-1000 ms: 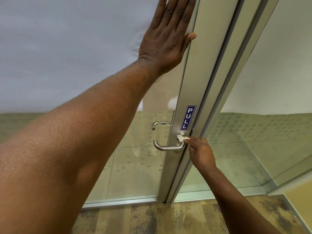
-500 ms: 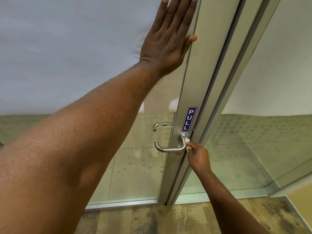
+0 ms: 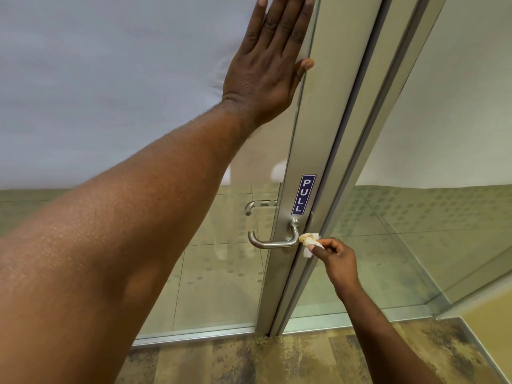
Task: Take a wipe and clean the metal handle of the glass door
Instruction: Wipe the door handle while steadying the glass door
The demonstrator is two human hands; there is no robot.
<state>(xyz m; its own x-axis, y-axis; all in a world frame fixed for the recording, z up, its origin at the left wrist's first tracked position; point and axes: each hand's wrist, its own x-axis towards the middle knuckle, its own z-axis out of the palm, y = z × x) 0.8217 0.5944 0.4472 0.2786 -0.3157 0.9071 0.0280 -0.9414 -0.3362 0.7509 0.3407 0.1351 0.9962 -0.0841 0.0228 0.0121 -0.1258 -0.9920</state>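
Observation:
The glass door (image 3: 221, 286) has a vertical metal stile bearing a blue PULL sticker (image 3: 303, 194). Below the sticker sits the curved metal handle (image 3: 273, 243). My right hand (image 3: 336, 261) pinches a small white wipe (image 3: 309, 241), stained yellowish, and presses it against the right bend of the handle. High up, my left hand (image 3: 270, 65) lies flat on the frosted glass with fingers spread, thumb on the stile edge.
A second handle (image 3: 256, 205) shows through the glass on the far side. A fixed glass panel (image 3: 415, 231) with its own metal frame stands right of the door. Patterned brown carpet (image 3: 277, 361) covers the floor below.
My right hand with the wipe has slid from the handle's base near the sticker down to its right bend, and the wipe shows more now. My left hand stays flat on the glass.

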